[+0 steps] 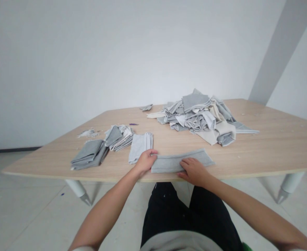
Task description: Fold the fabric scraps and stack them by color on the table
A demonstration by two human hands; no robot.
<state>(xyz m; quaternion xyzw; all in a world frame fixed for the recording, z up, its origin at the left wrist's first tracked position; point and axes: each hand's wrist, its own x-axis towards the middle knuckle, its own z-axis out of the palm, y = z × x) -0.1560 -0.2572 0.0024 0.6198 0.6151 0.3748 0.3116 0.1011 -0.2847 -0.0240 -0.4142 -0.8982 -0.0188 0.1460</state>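
Observation:
A long grey fabric strip (169, 163) lies at the table's front edge, with a seam line along its length. My left hand (145, 161) is closed at its left end, the thumb and fingertips at the upper left corner. Across the middle of the strip rests my right hand (195, 170), fingers stretched over the cloth and thumb near the front edge. Just beyond my left hand is a folded light grey cloth pile (141, 144).
Farther left sit a darker folded grey stack (89, 153) and a stack of mixed cloth pieces (119, 137). A large heap of fabric scraps (195, 111) covers the back right of the wooden table (268, 146). Behind are white scraps (88, 133) and a small purple item (134, 124).

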